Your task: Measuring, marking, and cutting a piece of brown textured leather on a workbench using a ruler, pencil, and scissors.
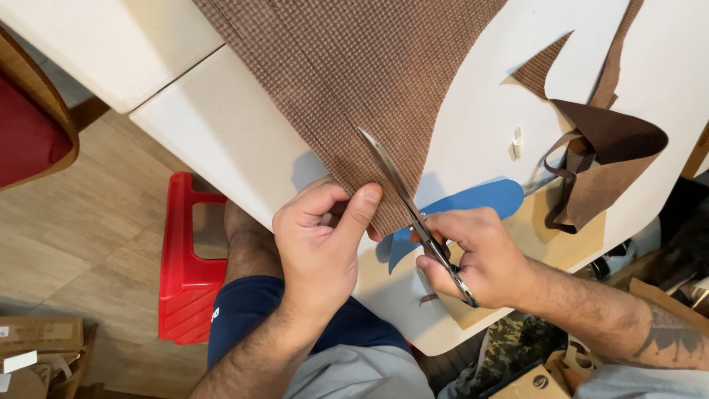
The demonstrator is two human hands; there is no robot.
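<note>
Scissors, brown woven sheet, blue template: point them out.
Scissors [399, 185], head view, on the blades.
Brown woven sheet [347, 81], head view, on its bare middle.
Blue template [480, 198], head view, on the rounded end.

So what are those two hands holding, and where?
The left hand pinches the brown woven sheet at its near edge; the right hand holds scissors by the handle loops.

Rough woven brown cloth [347, 81], shiny metal scissors [402, 196]
</note>
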